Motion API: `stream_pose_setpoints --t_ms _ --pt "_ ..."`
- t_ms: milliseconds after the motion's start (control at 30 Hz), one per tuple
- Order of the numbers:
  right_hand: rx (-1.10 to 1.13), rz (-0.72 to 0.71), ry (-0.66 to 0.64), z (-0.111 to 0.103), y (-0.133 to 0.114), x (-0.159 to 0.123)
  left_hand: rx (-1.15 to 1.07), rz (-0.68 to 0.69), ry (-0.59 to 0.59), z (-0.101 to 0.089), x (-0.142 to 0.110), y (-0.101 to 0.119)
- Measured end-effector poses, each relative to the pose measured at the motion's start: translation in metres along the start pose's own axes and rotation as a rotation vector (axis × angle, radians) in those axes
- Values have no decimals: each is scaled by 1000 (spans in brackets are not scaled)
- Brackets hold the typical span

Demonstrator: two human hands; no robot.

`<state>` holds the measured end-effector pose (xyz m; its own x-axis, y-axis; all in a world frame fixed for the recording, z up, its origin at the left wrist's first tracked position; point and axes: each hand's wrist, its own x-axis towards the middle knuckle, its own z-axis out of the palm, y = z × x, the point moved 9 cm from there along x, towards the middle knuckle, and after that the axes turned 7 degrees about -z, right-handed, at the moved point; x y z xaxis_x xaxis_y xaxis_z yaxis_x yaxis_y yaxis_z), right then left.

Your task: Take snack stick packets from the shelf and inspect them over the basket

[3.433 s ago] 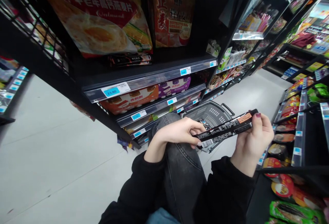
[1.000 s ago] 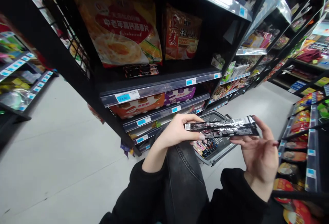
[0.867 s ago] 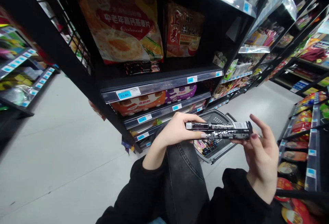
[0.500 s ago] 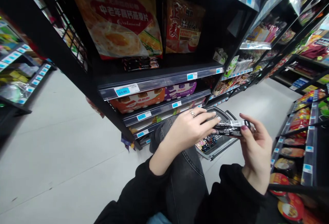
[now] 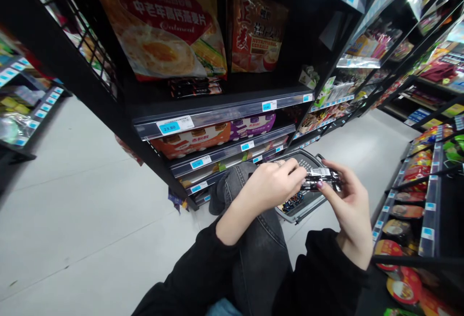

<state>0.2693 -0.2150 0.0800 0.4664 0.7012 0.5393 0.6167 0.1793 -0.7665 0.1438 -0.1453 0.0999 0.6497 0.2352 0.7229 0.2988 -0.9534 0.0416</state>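
Note:
Black shiny sachets (image 5: 321, 179) with a white barcode label lie between my hands, above a grey basket (image 5: 311, 208). My right hand (image 5: 348, 193) grips their right end, thumb in front and fingers behind. My left hand (image 5: 277, 180), with a ring on one finger, has its fingers curled and pinched at their left end. How many sachets there are I cannot tell. Small dark, colourful packets (image 5: 293, 202) lie in the basket, partly covered by my left hand. Similar dark sachets (image 5: 195, 87) rest on the shelf under an oatmeal bag (image 5: 163, 31).
The black shelf (image 5: 217, 115) in front also carries a cereal bag (image 5: 258, 33), with orange and purple multipacks (image 5: 253, 126) below. To the right stands a rack of bowl-shaped packs (image 5: 404, 284). My bent knee (image 5: 266, 243) is beneath my arms; pale floor (image 5: 90, 209) stretches left.
My right hand has moved left, closer to my left hand, with the sachets. My left fingers, stretched over the sachets before, are now curled in at their end. The view has shifted slightly.

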Motion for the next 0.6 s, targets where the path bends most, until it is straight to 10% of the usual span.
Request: stream_pose_setpoints --t_ms 600 --pt "-92 -81 -129 21 -15 1 12 -18 -22 8 -2 -2"
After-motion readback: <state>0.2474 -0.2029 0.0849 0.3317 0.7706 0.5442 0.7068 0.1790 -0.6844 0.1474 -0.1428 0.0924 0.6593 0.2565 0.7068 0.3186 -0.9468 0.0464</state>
